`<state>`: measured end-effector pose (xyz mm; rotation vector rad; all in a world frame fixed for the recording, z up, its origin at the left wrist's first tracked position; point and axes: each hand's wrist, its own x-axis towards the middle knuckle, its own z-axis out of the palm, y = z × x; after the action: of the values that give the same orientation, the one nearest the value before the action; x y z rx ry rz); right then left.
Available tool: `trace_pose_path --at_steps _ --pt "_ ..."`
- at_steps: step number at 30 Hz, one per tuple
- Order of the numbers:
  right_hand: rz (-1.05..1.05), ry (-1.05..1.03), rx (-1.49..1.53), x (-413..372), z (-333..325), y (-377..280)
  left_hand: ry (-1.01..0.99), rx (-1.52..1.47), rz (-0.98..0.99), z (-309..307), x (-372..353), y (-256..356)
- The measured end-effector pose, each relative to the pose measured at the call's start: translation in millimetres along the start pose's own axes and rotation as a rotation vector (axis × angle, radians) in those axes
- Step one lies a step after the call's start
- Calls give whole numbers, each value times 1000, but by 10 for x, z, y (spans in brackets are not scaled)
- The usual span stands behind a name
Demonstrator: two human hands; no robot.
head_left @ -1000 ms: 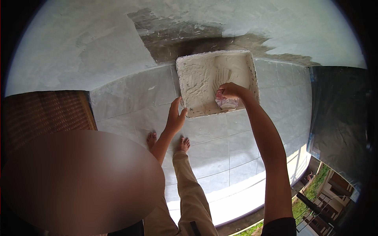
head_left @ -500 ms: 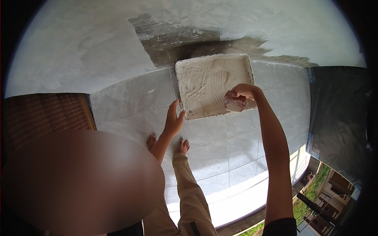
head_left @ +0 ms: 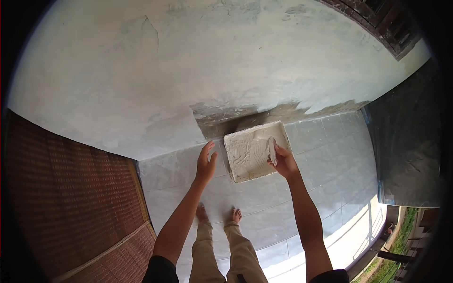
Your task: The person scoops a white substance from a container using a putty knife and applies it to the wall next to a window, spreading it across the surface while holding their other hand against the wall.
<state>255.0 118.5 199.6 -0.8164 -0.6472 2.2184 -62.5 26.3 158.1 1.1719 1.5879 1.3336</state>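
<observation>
A shallow rectangular tray [head_left: 230, 162] of pale, wet plaster lies on the grey tiled floor against the wall. Ridged streaks mark the plaster's surface. My right hand [head_left: 285, 163] grips a plaster-coated scraper [head_left: 272, 150], seen nearly edge-on over the tray's right part. Just left of the tray, my left hand [head_left: 205, 163] is raised with its fingers apart and nothing in it. Behind the tray, the wall [head_left: 141, 75] is coated whitish, with a bare dark patch [head_left: 222, 118] along its foot.
Woven brown matting [head_left: 80, 188] stands at the left. A dark sheet [head_left: 408, 141] covers the right side. Two bare feet [head_left: 236, 215] are on the tiles [head_left: 255, 200] below the tray. A dark wooden frame [head_left: 377, 21] shows at the top right.
The view has tilted up, showing more wall and placing the tray lower. The scraper has turned from broad side to nearly edge-on in my right hand. My left hand stays open.
</observation>
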Motion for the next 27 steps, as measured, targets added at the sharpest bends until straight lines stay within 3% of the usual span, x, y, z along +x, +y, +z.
trace_pose_path --at_steps 2,5,15,27 --pt "-110 -151 168 -2 389 -42 30 -30 79 -250 171 432" --pt "-252 -154 287 -139 1254 -265 82 -2 173 -634 395 1116" --pt "-436 -279 151 -191 3278 -1099 209 2 518 -2045 787 3280" --pt "-632 -471 265 -314 5227 -1821 389 93 820 -3465 841 4953"
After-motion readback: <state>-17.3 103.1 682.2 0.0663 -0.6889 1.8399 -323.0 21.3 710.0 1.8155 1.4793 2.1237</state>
